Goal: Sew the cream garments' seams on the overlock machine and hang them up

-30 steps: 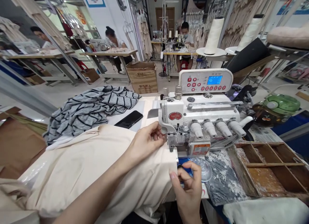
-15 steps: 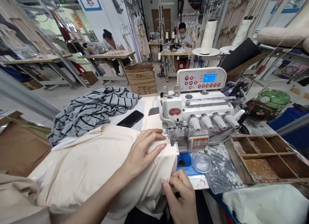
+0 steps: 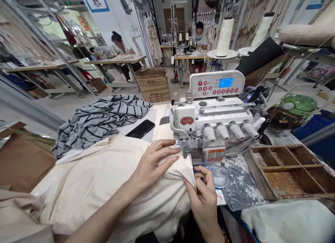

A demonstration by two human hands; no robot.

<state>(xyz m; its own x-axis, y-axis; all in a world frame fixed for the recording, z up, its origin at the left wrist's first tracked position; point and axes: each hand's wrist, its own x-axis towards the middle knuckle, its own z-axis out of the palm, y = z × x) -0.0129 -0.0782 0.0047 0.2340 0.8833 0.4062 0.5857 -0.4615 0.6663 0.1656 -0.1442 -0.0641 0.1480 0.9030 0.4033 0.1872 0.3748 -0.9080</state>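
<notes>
A large piece of cream fabric (image 3: 104, 180) spreads over the table and drapes off its front edge. Its right end lies at the presser foot of a white overlock sewing machine (image 3: 187, 112). My left hand (image 3: 153, 161) rests flat on the cloth just left of the foot, fingers stretched toward the machine. Below and right of the foot, my right hand (image 3: 202, 196) pinches the fabric's edge between thumb and fingers. The fingertips of that hand are partly hidden by the cloth.
Behind the fabric lie a black phone (image 3: 140, 129) and a striped grey cloth (image 3: 102, 120). A wooden compartment tray (image 3: 293, 169) and a clear round dish (image 3: 220, 176) sit right. Thread cones (image 3: 225, 37) stand behind the machine. Two people work at tables farther back.
My right hand has moved up and slightly right, lifting the fabric's edge closer to the presser foot. My left hand has barely moved.
</notes>
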